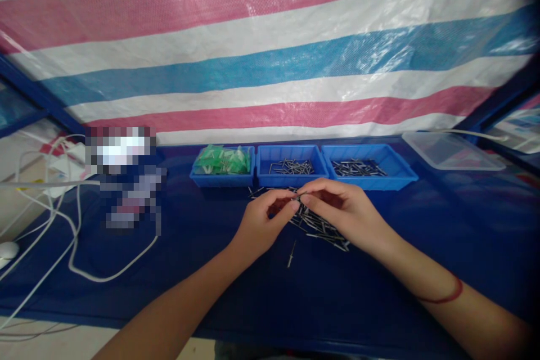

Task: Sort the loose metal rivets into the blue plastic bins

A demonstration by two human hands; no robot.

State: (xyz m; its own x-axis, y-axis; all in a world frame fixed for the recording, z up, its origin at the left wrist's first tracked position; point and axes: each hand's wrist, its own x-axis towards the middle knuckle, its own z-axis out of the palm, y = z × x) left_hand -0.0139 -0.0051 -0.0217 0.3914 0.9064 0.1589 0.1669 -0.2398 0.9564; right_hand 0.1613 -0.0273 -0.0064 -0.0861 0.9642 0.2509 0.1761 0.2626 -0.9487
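Above a loose pile of blind rivets [323,226], my two hands meet fingertip to fingertip. My left hand [264,220] is closed in a pinch. Opposite it, my right hand [352,215] pinches too, and a thin metal blind rivet [301,196] shows between the fingertips, mostly covered by them. A single rivet [291,255], with a pale thick body and a thin pin, lies apart on the dark blue table nearer to me. Part of the pile is hidden behind the hands.
Behind the hands stand three blue bins: one with green-and-clear packets [221,160], a middle bin [291,182] and a right bin [369,183] with rivets. A translucent lid [451,152] lies at the back right. White cables [76,236] loop over the left side.
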